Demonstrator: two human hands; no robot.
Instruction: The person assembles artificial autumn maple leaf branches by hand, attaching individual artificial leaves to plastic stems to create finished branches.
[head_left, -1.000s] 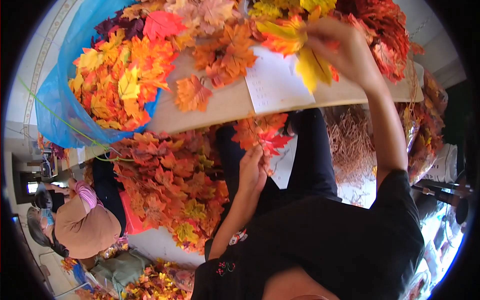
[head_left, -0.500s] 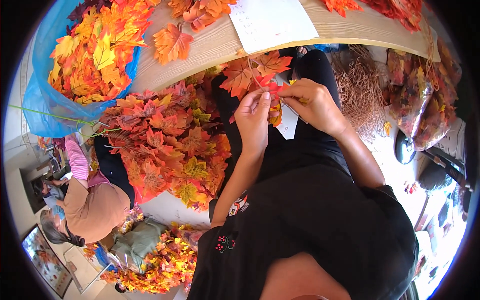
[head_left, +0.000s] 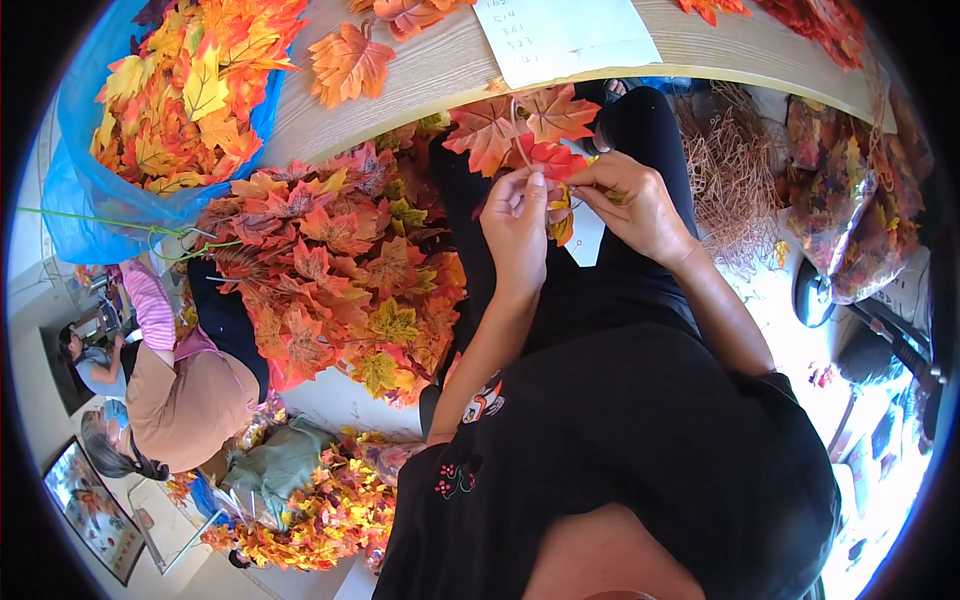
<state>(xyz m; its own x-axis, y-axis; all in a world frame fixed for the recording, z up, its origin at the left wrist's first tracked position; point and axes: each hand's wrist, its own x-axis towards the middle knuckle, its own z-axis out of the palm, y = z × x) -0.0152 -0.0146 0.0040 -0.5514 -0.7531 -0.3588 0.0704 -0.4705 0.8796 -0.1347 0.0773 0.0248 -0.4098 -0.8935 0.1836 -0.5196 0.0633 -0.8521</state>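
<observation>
Above my lap, both hands meet at a small spray of artificial maple leaves point(head_left: 484, 134) in red and orange, joined to a thin brown stem. My left hand point(head_left: 516, 228) pinches the stem between thumb and fingers. Close beside it, my right hand point(head_left: 640, 208) has its fingertips closed at the same joint; the exact bit it grips is hidden. A yellow-orange leaf point(head_left: 562, 226) hangs below the fingers. Under the hands a white pointed piece point(head_left: 584, 243) with a small hole lies between my thighs.
Ahead curves a wooden table point(head_left: 430, 85) with a handwritten sheet point(head_left: 565, 40) and loose leaves. A blue bag point(head_left: 75, 215) of leaves stands left, by a big leaf pile point(head_left: 340, 260). Brown vines point(head_left: 735, 170) and a clear bag of leaves point(head_left: 850, 235) lie right. A co-worker point(head_left: 190, 415) sits left.
The whole view has shifted a little, with the table and sheet sitting higher. My hands stay together at the stem, and the leaf spray has tilted slightly.
</observation>
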